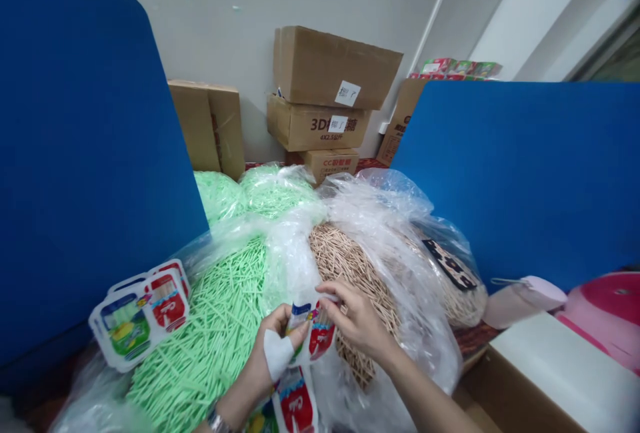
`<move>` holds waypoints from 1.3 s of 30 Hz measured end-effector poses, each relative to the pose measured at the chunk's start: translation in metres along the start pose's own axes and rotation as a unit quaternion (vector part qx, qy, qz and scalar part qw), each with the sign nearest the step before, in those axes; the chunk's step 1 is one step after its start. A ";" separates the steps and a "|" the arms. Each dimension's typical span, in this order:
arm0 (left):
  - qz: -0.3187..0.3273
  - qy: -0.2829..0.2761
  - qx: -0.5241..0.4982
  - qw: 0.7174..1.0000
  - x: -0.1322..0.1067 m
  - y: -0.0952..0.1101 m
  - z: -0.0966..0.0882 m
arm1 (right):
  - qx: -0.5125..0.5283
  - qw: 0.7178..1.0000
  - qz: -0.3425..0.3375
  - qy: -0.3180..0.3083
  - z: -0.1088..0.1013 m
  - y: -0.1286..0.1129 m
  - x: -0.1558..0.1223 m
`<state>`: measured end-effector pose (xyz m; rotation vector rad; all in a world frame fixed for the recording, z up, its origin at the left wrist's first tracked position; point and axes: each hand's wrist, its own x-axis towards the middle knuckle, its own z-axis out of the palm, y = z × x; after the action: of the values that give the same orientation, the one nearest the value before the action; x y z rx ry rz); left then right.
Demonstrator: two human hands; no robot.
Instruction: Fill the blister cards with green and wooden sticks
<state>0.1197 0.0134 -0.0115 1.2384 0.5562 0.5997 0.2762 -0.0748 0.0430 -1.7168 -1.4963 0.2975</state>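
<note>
My left hand [270,343], with a white wrap around the thumb base, grips the left side of a printed candy pouch [321,341]. My right hand [357,318] has its thumb and fingers closed at the pouch's upper right edge. The pouch has a yellow-green half and a red "Cola" half. Directly under my hands lies another such pouch [296,408]. Thin green candy sticks [225,296] fill an open clear bag on the left; brown candy sticks [345,253] fill one on the right. Whether a stick is between my fingers is hidden.
Several flat pouches [125,330] lie on the green sticks at left. Blue partitions [90,153] stand on both sides. Cardboard boxes [335,73] are stacked at the back. An open carton [540,380], a pink cup [523,303] and a pink container [605,316] sit at right.
</note>
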 end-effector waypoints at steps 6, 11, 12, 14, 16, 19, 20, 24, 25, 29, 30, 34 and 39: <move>0.043 0.048 0.131 0.989 -0.023 0.002 -0.015 | -0.084 0.989 -0.113 -0.046 0.025 -0.013 0.012; 0.039 0.040 0.123 0.991 -0.041 0.000 -0.033 | -0.102 0.974 -0.177 -0.094 0.049 -0.027 0.015; 0.036 0.037 0.132 0.990 -0.045 0.001 -0.038 | -0.098 0.972 -0.185 -0.106 0.050 -0.032 0.015; 0.035 0.051 0.184 0.981 -0.053 0.003 -0.046 | -0.076 0.969 -0.192 -0.136 0.051 -0.042 0.016; 0.049 0.090 0.242 0.965 -0.062 0.003 -0.053 | -0.009 0.965 -0.172 -0.196 0.049 -0.046 0.020; 0.080 0.112 0.265 0.955 -0.075 -0.006 -0.060 | 0.157 0.954 -0.083 -0.243 0.049 -0.039 0.035; 0.094 0.101 0.264 0.955 -0.080 -0.012 -0.062 | 0.189 0.953 -0.057 -0.231 0.052 -0.034 0.042; 0.162 0.022 0.291 0.943 -0.097 -0.033 -0.069 | 0.034 0.962 -0.115 -0.244 0.087 -0.019 0.065; 0.174 0.002 0.299 0.938 -0.100 -0.035 -0.070 | -0.048 0.947 -0.165 -0.271 0.100 -0.019 0.068; 0.194 -0.043 0.288 0.937 -0.108 -0.036 -0.072 | -0.275 0.837 -0.342 -0.328 0.152 -0.025 0.066; 0.194 -0.041 0.278 0.940 -0.109 -0.035 -0.072 | -0.287 0.820 -0.366 -0.335 0.162 -0.028 0.064; 0.193 0.012 0.255 0.947 -0.111 -0.036 -0.068 | -0.274 0.792 -0.417 -0.353 0.186 -0.032 0.063; 0.165 0.017 0.261 0.951 -0.112 -0.037 -0.073 | -0.232 0.782 -0.437 -0.380 0.195 -0.029 0.067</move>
<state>-0.0071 -0.0210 -0.0570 1.8479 0.5594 0.7833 0.1470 0.0664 -0.0388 -1.0236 -2.9930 0.1074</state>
